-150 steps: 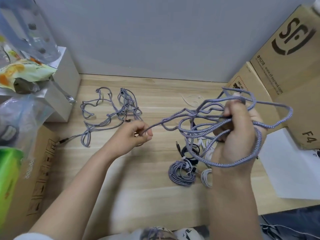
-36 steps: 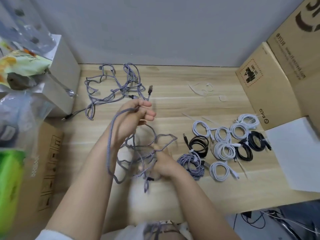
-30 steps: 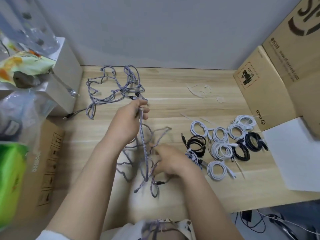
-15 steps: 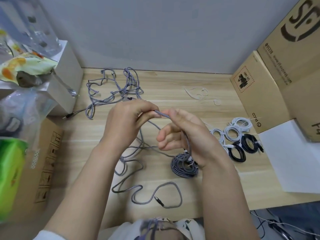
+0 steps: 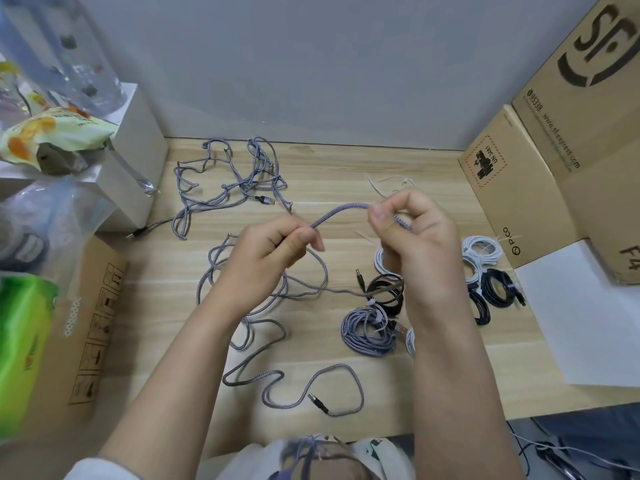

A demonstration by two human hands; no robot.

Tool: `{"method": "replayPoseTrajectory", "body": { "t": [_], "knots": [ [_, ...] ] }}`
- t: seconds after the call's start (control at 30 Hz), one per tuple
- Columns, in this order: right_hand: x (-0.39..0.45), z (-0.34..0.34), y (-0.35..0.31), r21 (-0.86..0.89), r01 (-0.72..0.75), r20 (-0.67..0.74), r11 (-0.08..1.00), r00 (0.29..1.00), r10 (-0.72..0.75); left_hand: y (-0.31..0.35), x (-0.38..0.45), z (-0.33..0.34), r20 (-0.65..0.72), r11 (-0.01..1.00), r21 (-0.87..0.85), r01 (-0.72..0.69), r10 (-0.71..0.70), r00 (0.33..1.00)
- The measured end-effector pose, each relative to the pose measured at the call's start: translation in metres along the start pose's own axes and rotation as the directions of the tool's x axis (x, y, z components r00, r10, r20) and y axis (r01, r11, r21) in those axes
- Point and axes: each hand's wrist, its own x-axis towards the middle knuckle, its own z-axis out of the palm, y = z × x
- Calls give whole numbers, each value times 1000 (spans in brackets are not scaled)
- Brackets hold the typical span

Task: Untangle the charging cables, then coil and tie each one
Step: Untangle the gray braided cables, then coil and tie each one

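A grey braided cable [image 5: 341,212] stretches between both hands above the wooden table [image 5: 346,174]. My left hand [image 5: 268,261] pinches it at the left; my right hand [image 5: 415,237] pinches it at the right. The rest of this cable lies in loose loops [image 5: 284,375] on the table near me, its plug [image 5: 317,403] at the front. Another tangled grey cable [image 5: 228,181] lies at the back left. A coiled grey cable [image 5: 367,330], tied, sits under my right forearm, with coiled black cables [image 5: 498,289] and white cables [image 5: 483,247] beside it.
Cardboard boxes [image 5: 540,168] stand at the right, with a white sheet [image 5: 585,323] in front of them. A white box [image 5: 138,147], plastic bags [image 5: 52,133] and a green pack [image 5: 20,348] crowd the left side. Loose white ties [image 5: 391,181] lie at the back.
My hands have moved apart, so a longer stretch of the grey cable now spans between them. My right hand has risen and shifted right.
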Motion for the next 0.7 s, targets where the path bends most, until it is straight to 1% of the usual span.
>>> {"method": "replayPoseTrajectory", "body": {
  "t": [0.1,0.13,0.17,0.2,0.23,0.27,0.33,0.37,0.4,0.43,0.47,0.53,0.6,0.67,0.7],
  "knots": [
    [2,0,2,197,-7,-95,980,995,26,4,-4,4,112,985,-118,123,-110,988],
    [4,0,6,229,-14,-109,973,993,40,7,-6,4,154,965,-216,148,-117,981],
    [7,0,12,222,-28,-116,975,992,55,11,-7,3,193,918,-361,167,-102,976],
    [10,1,19,168,-45,-110,985,992,64,15,-7,1,230,830,-528,181,-65,971],
    [12,3,26,76,-63,-83,995,994,70,20,-6,-2,264,710,-677,191,-8,965],
    [13,5,32,-16,-84,-34,996,996,83,26,-3,-3,289,581,-789,201,61,955],
    [11,12,38,-155,-105,83,982,990,118,35,3,-4,295,340,-914,221,183,938],
    [9,14,39,-200,-104,140,974,981,133,39,6,-3,277,253,-942,223,206,939],
    [7,16,38,-239,-100,191,966,970,148,41,9,-2,251,216,-954,208,192,949],
    [6,17,37,-279,-94,234,956,958,163,42,11,1,217,230,-957,179,150,965],
    [5,16,35,-313,-99,273,945,943,189,42,13,5,179,277,-950,146,98,979],
    [2,15,32,-349,-169,346,922,891,294,41,16,10,122,355,-928,111,10,992],
    [-2,16,31,-376,-229,417,898,823,385,40,18,14,103,378,-919,114,-48,993],
    [-5,16,30,-411,-241,446,879,788,425,38,19,16,98,377,-918,123,-83,992],
    [-6,15,31,-409,-254,458,876,773,438,36,20,17,102,360,-924,127,-88,991]
  ]
}}
